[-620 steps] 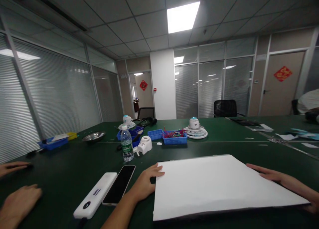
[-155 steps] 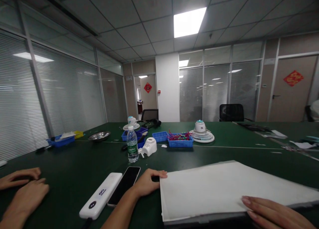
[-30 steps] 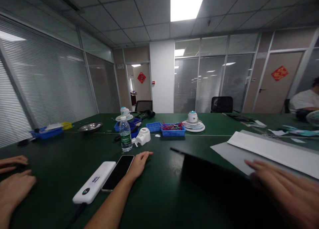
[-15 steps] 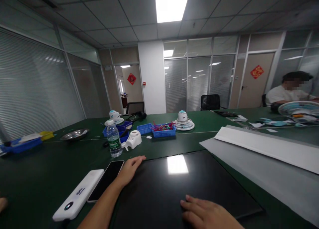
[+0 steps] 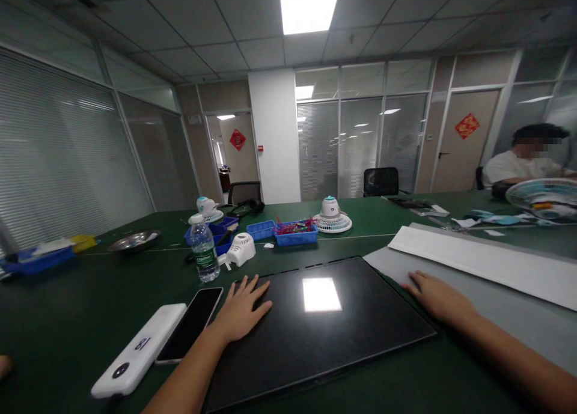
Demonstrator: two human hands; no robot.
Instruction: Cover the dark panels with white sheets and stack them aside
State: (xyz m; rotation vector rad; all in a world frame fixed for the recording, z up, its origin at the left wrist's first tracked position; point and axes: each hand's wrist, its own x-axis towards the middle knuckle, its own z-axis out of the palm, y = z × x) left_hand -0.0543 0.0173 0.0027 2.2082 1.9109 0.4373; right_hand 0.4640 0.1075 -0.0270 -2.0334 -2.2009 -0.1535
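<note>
A flat black screen panel lies on the green table before me, a ceiling light mirrored in its glossy face. Fingers spread, my left hand rests on its upper left corner. My right hand is beside the panel's right edge, over a grey sheet, fingers stretched out and holding nothing. Left of the panel lie a phone with a black screen and a long white device marked 18. Part of the panel's left edge is hidden by my left forearm.
Beyond the panel stand a water bottle, a white plastic housing, a blue tray of wires and a small white fan. White foam board lies at right. A co-worker sits at far right; a metal bowl is left.
My right hand has moved from the panel's front part to beyond its right edge. My left hand's fingers have spread over the corner. The panel's front edge now shows, farther from me.
</note>
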